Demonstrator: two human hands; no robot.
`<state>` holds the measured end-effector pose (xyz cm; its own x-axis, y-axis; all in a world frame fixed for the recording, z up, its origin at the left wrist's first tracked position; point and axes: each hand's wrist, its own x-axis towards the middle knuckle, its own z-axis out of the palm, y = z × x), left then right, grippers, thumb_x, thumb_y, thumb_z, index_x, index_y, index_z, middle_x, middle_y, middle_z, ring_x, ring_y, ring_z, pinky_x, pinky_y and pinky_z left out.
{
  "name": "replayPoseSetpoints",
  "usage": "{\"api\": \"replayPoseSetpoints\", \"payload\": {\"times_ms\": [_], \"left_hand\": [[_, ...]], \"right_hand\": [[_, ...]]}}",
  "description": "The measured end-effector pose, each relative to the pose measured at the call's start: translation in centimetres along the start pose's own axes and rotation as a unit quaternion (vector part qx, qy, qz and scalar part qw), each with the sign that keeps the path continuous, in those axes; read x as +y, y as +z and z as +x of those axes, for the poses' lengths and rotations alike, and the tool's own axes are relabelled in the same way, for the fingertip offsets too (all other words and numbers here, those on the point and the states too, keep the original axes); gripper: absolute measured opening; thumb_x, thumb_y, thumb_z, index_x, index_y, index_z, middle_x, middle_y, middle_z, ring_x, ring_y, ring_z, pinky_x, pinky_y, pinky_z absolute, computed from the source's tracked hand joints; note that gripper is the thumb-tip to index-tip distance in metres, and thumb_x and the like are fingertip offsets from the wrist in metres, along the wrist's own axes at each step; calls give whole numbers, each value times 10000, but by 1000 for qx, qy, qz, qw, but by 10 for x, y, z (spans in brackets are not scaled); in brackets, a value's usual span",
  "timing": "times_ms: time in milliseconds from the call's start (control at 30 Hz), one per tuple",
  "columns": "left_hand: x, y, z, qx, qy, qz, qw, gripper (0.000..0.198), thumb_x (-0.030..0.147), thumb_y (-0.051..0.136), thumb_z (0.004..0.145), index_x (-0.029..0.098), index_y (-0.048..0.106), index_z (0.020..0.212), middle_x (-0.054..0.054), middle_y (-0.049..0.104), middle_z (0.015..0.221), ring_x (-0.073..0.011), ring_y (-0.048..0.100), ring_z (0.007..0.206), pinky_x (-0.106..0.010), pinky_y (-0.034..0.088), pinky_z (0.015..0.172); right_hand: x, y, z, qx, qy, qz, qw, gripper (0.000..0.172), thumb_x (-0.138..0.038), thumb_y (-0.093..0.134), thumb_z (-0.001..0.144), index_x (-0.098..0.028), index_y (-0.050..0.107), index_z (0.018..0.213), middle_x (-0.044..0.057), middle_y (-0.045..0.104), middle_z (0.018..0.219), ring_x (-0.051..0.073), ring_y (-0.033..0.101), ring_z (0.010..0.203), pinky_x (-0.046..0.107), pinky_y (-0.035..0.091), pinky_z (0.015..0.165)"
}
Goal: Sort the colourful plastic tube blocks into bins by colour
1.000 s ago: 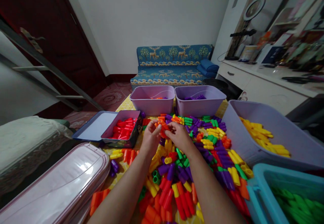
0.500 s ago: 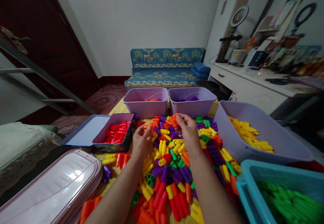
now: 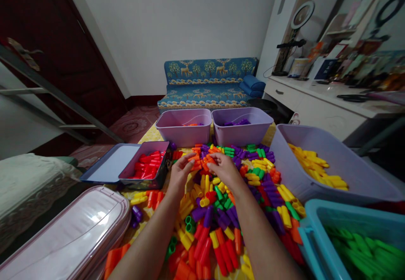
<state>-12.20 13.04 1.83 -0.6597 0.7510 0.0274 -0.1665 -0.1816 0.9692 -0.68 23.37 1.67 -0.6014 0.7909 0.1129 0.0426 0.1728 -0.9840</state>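
Pale wall [image 3: 136, 31] at the back; blue patterned sofa [image 3: 209, 92] beyond the mixed heap [image 3: 218, 206]. Under the heap, yellow-clothed counter [image 3: 151, 135]. Right of the heap, large lilac bin [image 3: 363, 161] with yellow pieces [image 3: 316, 171]; nearer on the same side, turquoise tub [image 3: 319, 237] with green pieces [image 3: 363, 246]. Just past the heap, side by side: left small bin [image 3: 183, 135], some orange showing; right small bin [image 3: 242, 135], purple pieces [image 3: 237, 122] inside. Left of the heap, open tin [image 3: 139, 183] of red pieces [image 3: 147, 166].

Over the heap's far part, left hand [image 3: 179, 172] and right hand [image 3: 227, 171], drawn closer since half a second ago. Fingers [image 3: 218, 158] closed on both sides: left orange piece [image 3: 196, 161], right orange piece [image 3: 207, 161]. Clearly apart then, now close together; cannot tell whether touching or joined. Probably being handled as a pair, outside every container.
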Motion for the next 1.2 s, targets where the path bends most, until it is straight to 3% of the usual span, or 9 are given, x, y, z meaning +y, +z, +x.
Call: {"api": "replayPoseSetpoints", "payload": {"times_ms": [367, 467, 600, 767, 833, 900, 1000, 1067, 1200], "left_hand": [[-3, 3, -1, -36, 81, 161, 983, 334, 361, 708, 697, 165, 721, 967, -78, 725, 942, -207, 659, 878, -296, 500, 808], [-2, 3, 1, -23, 72, 128, 989, 361, 357, 737, 656, 156, 712, 954, -71, 723, 877, -188, 658, 786, -279, 513, 733], [7, 3, -2, -12, 53, 131, 990, 315, 366, 706, 665, 146, 710, 890, -39, 697, 750, -132, 607, 609, -209, 479, 541], [32, 9, -2, -210, -50, 242, 946, 200, 289, 713, 607, 171, 742, 765, 10, 618, 518, -83, 469, 366, -169, 350, 338], [50, 14, 14, -249, -65, 267, 929, 167, 250, 741, 559, 165, 739, 702, -4, 629, 508, -96, 490, 356, -166, 333, 319], [73, 18, 42, -207, -49, 267, 940, 202, 248, 755, 555, 140, 733, 725, -19, 635, 514, -110, 521, 372, -167, 352, 338], [103, 22, 91, -42, 23, 206, 977, 274, 280, 678, 694, 97, 706, 897, -48, 682, 660, -101, 578, 483, -192, 455, 468], [113, 20, 112, 3, 55, 201, 978, 306, 282, 601, 779, 58, 676, 973, -99, 704, 795, -121, 626, 609, -243, 512, 595], [97, 13, 98, 36, 179, 303, 936, 396, 308, 590, 796, 79, 637, 1115, -138, 692, 1030, -189, 657, 824, -302, 519, 735]], "right_hand": [[-4, 6, -2, -22, -6, 9, 1000, 229, -269, 641, 691, -181, 644, 902, 35, 702, 837, 173, 665, 714, 276, 554, 602], [-6, 6, -2, -45, 14, 52, 998, 305, -348, 644, 714, -173, 627, 963, 38, 693, 848, 151, 653, 627, 271, 547, 556], [-4, 0, -1, 24, 13, 21, 999, 339, -424, 651, 708, -165, 635, 927, 45, 682, 802, 155, 649, 640, 270, 539, 574], [8, -7, 3, 47, 34, 16, 998, 250, -371, 611, 724, -158, 633, 854, 54, 675, 750, 157, 635, 582, 277, 524, 541], [12, -7, 5, 52, 23, 9, 998, 216, -351, 603, 725, -169, 640, 836, 54, 684, 763, 164, 644, 608, 283, 528, 556], [16, -6, 6, 49, 11, -5, 999, 197, -336, 609, 719, -179, 649, 832, 53, 698, 791, 175, 656, 659, 290, 535, 586], [20, -7, 8, 40, -2, -32, 999, 182, -320, 606, 725, -184, 657, 835, 53, 712, 814, 185, 663, 693, 299, 534, 612], [21, -7, 9, 42, -14, -52, 998, 168, -315, 597, 739, -184, 662, 823, 50, 715, 791, 190, 664, 698, 302, 528, 622], [18, -7, 8, 64, -25, -88, 994, 149, -292, 581, 767, -191, 675, 825, 36, 716, 778, 185, 666, 715, 300, 520, 658]]}}
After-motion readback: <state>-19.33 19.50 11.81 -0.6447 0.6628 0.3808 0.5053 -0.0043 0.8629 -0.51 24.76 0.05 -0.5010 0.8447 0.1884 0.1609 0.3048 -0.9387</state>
